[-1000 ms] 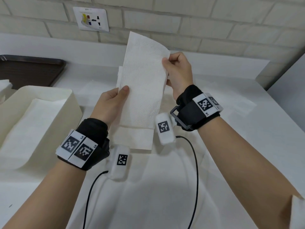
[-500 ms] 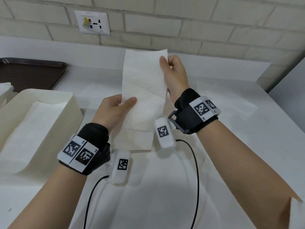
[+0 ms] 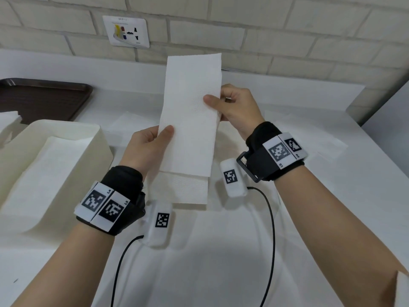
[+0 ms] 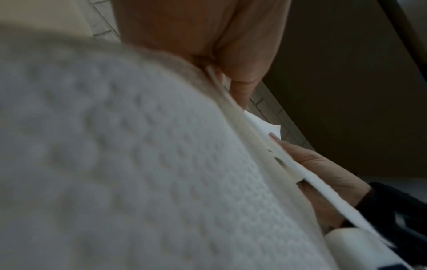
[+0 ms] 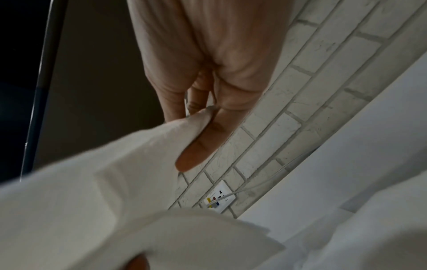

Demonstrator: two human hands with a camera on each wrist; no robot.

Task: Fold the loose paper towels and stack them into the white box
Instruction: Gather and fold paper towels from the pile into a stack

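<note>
A white paper towel (image 3: 191,111), folded into a long strip, is held upright above the counter between both hands. My left hand (image 3: 152,140) pinches its lower left edge with the thumb on the front. My right hand (image 3: 230,105) pinches its right edge higher up. The left wrist view shows the towel's embossed face (image 4: 138,164) up close, the right wrist view its folded edge (image 5: 129,160) under my right thumb. The white box (image 3: 93,156) stands at the left with folded towels (image 3: 42,173) inside. Another folded towel (image 3: 186,191) lies on the counter below the held one.
A dark brown tray (image 3: 44,96) sits at the back left. More loose towels (image 3: 309,138) lie flat on the white counter at the right. A wall socket (image 3: 127,32) is on the brick wall. Black cables (image 3: 271,229) trail from the wrist cameras.
The towel's top edge has straightened from a slanted corner to level. My right hand slid down from the top corner to mid-edge; my left thumb came onto the front.
</note>
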